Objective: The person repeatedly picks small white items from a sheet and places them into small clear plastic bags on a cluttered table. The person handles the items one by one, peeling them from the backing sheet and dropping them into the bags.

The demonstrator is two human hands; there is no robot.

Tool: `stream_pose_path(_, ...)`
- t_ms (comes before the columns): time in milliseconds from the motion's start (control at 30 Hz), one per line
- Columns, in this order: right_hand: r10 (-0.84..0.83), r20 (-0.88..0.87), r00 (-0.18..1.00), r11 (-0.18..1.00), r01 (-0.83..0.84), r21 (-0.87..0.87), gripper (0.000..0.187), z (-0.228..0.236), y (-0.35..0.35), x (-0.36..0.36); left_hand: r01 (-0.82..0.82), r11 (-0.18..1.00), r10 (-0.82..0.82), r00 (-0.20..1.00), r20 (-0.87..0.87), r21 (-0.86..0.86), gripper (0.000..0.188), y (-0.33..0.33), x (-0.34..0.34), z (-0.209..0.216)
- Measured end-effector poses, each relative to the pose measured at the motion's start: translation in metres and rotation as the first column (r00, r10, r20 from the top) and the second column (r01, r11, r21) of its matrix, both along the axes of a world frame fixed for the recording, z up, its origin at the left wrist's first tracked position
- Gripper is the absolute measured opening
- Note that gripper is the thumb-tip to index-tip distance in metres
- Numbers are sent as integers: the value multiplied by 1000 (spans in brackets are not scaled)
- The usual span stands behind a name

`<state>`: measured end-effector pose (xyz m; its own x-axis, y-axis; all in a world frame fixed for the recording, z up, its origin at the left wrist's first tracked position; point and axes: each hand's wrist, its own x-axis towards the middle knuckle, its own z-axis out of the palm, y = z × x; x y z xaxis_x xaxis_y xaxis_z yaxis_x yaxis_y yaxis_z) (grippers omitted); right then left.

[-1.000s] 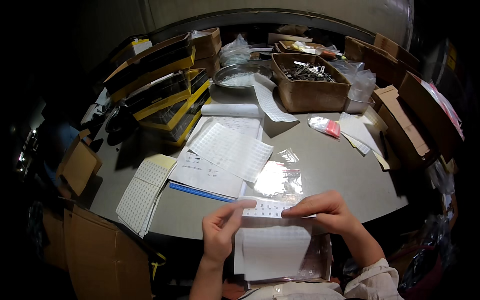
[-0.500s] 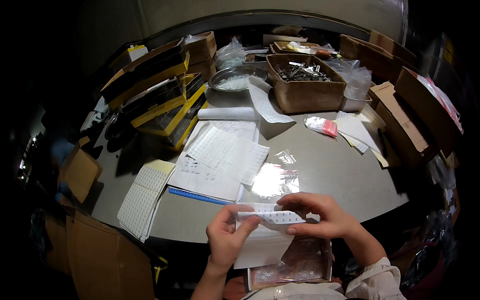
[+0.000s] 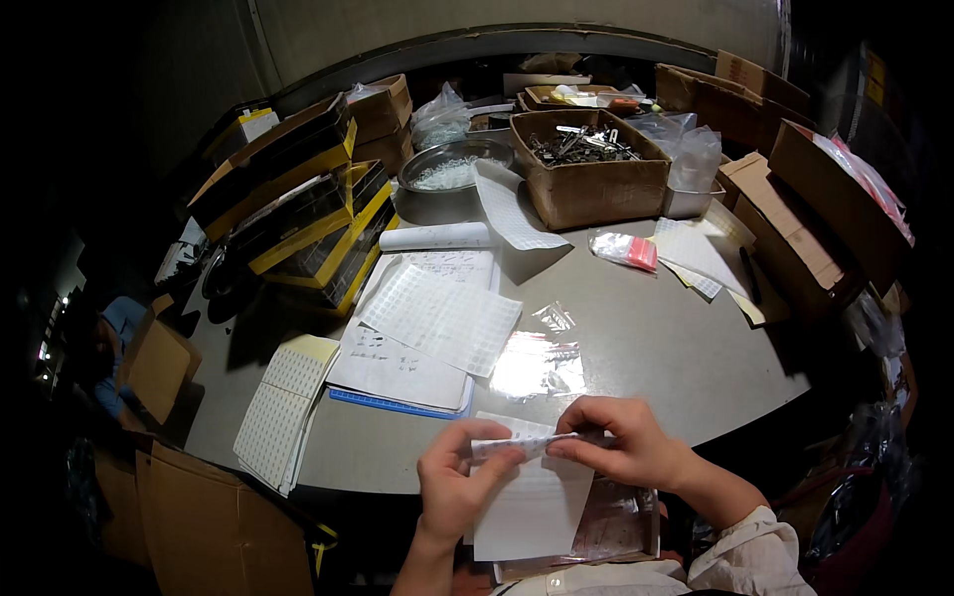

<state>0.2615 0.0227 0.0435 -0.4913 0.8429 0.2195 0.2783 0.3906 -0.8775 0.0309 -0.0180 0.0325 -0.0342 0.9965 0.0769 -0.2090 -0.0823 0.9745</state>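
Between my two hands is a white sticker sheet [image 3: 532, 507], its upper part folded over with small printed marks showing along the fold. My left hand [image 3: 459, 475] pinches the fold's left end between thumb and fingers. At the fold's right end, my right hand [image 3: 624, 442] pinches the paper with thumb and forefinger. The lower part of the sheet hangs over a shallow box [image 3: 626, 526] with a clear plastic bag in it, at my lap. Just beyond my hands, small clear zip bags [image 3: 542, 363] lie shining on the table.
A clipboard with papers [image 3: 397, 368] and a stack of sticker sheets [image 3: 283, 412] lie at left. Behind stand a metal bowl [image 3: 409, 204] and a cardboard box of metal parts [image 3: 596, 189]. Yellow-edged black trays [image 3: 328, 248] pile up at left. A red-and-clear packet [image 3: 626, 250] lies right.
My right hand has moved in toward my left, its fingers now pinching the fold. The folded strip looks narrower and the sheet hangs lower. The whole view has shifted slightly.
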Motion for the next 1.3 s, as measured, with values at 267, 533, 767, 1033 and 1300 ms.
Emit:
stream_pose_path(267,-39,-152,988,999,34,-34,18,-1,8,5,-43,988,60,993,-106,151,16,-5,-1,-16)
stream_pose_path(533,146,-186,972,917,-204,-343,47,-2,25,20,7,952,68,970,-235,305,16,-5,-4,-13)
stream_pose_path(767,83,-208,975,942,-145,-303,47,-7,15,18,43,978,-4,982,-188,203,16,-6,-6,-8)
stream_pose_path(1033,64,-83,995,991,-73,-108,36,18,-1,17,113,984,-94,986,-135,137,18,-5,-8,-1)
stream_pose_path(1300,104,-31,994,993,-106,-48,29,10,9,7,160,964,-101,959,-264,214,16,0,-7,-10)
